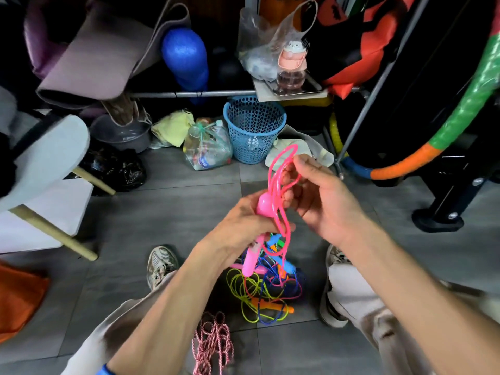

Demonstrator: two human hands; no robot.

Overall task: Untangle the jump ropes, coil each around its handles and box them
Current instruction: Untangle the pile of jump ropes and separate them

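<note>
Head view: left hand [244, 220] grips pink handle [253, 253]; right hand [322, 196] fingers pinch pink rope [281, 169]

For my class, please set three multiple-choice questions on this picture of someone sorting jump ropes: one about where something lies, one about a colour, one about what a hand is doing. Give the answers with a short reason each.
1. Where does the tangled pile of ropes lie?
A. In the blue basket
B. On the floor between the person's shoes
C. On the white chair

2. What colour is the jump rope being held up?
A. Pink
B. Yellow
C. Blue

3. What is the left hand doing?
A. Resting flat on the floor
B. Hanging free
C. Gripping the pink handle

Answers:
1 B: the pile sits on the grey tiles between the two shoes.
2 A: the cord and its handle are both pink.
3 C: its fingers curl round the handle, while the right hand pinches loops of the cord.
</note>
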